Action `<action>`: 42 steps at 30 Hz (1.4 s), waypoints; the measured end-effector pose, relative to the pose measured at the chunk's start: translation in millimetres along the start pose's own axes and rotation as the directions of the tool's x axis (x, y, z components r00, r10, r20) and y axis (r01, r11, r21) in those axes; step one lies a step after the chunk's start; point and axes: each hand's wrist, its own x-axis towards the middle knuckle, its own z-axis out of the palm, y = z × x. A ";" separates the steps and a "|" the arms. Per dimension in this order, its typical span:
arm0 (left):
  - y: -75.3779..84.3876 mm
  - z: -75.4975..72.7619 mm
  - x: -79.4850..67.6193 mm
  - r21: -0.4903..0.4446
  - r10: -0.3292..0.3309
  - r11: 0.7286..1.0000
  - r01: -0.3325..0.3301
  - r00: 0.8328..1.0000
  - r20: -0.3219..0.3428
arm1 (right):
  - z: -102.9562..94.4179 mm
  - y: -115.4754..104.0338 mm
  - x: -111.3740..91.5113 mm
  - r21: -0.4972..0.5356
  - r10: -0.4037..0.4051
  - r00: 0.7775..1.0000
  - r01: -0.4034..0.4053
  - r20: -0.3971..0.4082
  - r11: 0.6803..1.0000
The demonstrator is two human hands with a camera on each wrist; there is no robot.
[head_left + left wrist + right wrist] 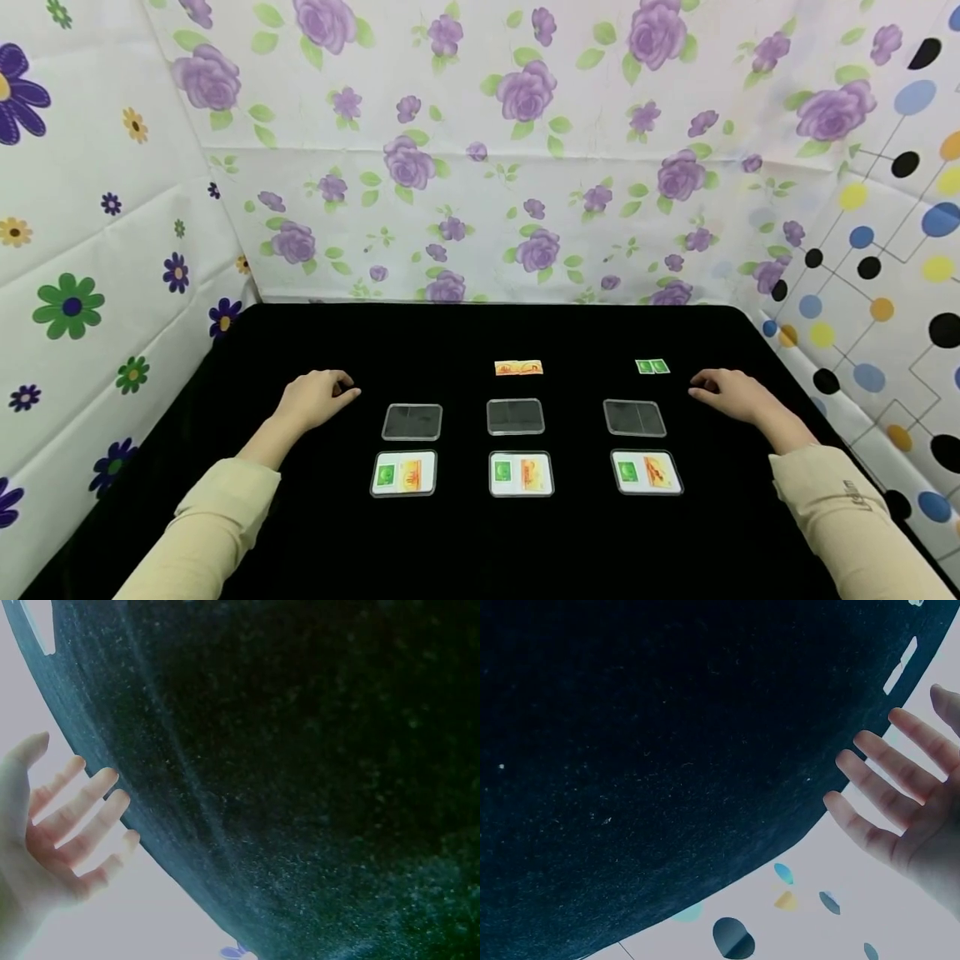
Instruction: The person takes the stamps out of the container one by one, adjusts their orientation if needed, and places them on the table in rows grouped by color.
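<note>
My left hand (313,398) rests at the left side of the black table, fingers loosely bent, holding nothing. Left of it in the head view nothing is touched; nearest is a clear flat plastic case (412,422). On the right side, my right hand (735,393) also lies relaxed and bare, just right of a pair of small green stamp-like pieces (652,367). Orange stamp-like pieces (518,367) lie at the back middle. Two more clear cases, a middle one (515,417) and a right one (634,417), share the first case's row. Both wrist views show spread fingers.
A nearer row has three cases with white inserts, each bearing a green and an orange piece: left (403,474), middle (521,474) and right (647,472). Black cloth (450,550) covers the table. Patterned sheets (480,200) stand behind and at both sides.
</note>
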 end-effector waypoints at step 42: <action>15.9 12.1 -54.9 -0.226 0.228 0.949 -0.220 0.974 0.009 | -0.9 -61.8 -10.7 0.007 -0.188 0.982 0.188 -0.021 0.982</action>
